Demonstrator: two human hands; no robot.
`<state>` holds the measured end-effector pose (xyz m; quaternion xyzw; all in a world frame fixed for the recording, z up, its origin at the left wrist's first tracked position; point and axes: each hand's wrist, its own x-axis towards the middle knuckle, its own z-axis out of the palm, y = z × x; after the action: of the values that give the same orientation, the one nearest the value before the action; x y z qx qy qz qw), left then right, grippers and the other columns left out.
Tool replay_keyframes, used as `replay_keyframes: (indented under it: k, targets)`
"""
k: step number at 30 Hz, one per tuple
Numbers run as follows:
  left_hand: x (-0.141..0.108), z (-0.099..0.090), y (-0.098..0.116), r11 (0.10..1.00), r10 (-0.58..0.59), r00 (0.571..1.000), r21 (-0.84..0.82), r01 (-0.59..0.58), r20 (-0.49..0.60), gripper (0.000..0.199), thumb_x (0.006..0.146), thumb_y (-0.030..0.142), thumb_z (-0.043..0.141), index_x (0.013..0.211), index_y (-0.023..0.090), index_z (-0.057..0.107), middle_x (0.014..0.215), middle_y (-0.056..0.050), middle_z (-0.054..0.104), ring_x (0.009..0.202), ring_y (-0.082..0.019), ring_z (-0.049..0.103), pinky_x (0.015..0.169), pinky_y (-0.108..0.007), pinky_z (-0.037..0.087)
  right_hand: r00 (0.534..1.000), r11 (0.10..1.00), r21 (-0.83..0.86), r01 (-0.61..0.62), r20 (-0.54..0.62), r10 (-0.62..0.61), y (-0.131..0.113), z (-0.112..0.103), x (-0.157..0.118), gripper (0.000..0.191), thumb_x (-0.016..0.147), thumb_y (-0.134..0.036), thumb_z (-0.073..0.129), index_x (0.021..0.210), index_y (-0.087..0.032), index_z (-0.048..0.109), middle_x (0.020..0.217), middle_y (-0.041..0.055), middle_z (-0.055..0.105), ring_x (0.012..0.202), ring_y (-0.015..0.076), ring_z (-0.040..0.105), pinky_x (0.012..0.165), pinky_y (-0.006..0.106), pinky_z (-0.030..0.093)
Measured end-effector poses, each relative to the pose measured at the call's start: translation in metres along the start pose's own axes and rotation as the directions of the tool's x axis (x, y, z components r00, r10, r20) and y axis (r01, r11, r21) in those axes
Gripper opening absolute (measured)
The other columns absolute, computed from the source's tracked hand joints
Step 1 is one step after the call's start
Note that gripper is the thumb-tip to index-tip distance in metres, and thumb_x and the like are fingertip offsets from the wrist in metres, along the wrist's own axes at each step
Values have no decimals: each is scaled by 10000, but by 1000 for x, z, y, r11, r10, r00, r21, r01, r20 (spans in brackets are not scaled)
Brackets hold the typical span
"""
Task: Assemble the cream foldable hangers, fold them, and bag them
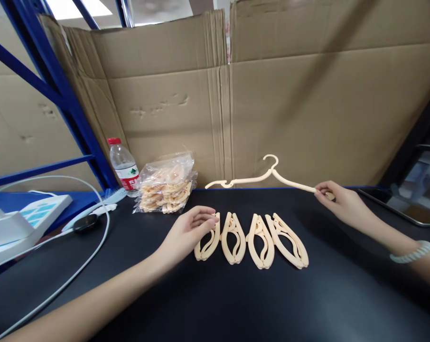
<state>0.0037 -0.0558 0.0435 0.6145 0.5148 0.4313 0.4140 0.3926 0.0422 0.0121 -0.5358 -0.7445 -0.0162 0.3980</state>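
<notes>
A cream plastic clothes hanger [252,180], unfolded with its hook up, hangs above the far edge of the table. My right hand [336,199] is closed on the end of its right arm, fingers and thumb pinching it. Lower down, my left hand [191,230] has loosely curled fingers with a gap to the thumb. It covers part of the leftmost folded hanger [208,248]; whether it touches that one I cannot tell. Beside it in a row lie more folded hangers: one [233,240], another [261,243], and a tilted one [289,242] at the right.
Clear plastic bags of folded hangers [167,185] are piled at the back left, next to a red-capped water bottle [124,166]. A white cable [106,223] loops over the left side near a power strip [46,213]. Cardboard [165,104] walls the back of the black table [215,304].
</notes>
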Motion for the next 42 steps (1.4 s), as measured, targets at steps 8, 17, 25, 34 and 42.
replay_keyframes:
  k: [8,17,25,34,42]
  targets:
    - [-7,7,5,963,51,989,-257,-86,-140,706,845,365,620,1427,216,248,1396,-160,467,974,-206,665,904,-386,527,981,984,-35,173,-85,-175,-41,1,-15,241,910,-440,438,913,-226,550,749,47,624,641,210,582,587,318,448]
    - [-12,7,-1,992,123,988,23,-125,94,448,839,361,610,1254,198,559,1070,-64,682,1007,-224,630,856,-313,509,887,886,-56,460,1,-461,-69,7,-30,153,964,-336,452,978,-219,550,825,59,617,719,217,571,679,361,432]
    - [-9,8,3,999,41,999,21,-41,-23,381,739,427,683,1009,164,630,787,-27,647,706,-167,609,623,-261,490,806,802,-268,534,-125,-578,-71,-3,-33,284,916,-150,471,1039,-307,673,1107,91,624,1019,304,551,839,493,445]
    - [-13,11,2,998,-7,1000,-59,7,3,370,714,409,713,985,169,636,765,-15,650,665,-144,589,594,-237,460,860,856,114,504,-155,-486,-86,7,-45,363,915,-89,422,1161,-266,620,1273,106,494,1088,254,579,904,429,520]
    - [-16,16,5,996,-4,1000,-88,3,-15,339,723,404,708,956,166,644,751,-23,650,669,-155,604,573,-236,468,965,864,484,140,130,-229,-106,8,-52,504,848,-344,661,1308,-266,469,1246,103,578,1068,262,611,931,449,525]
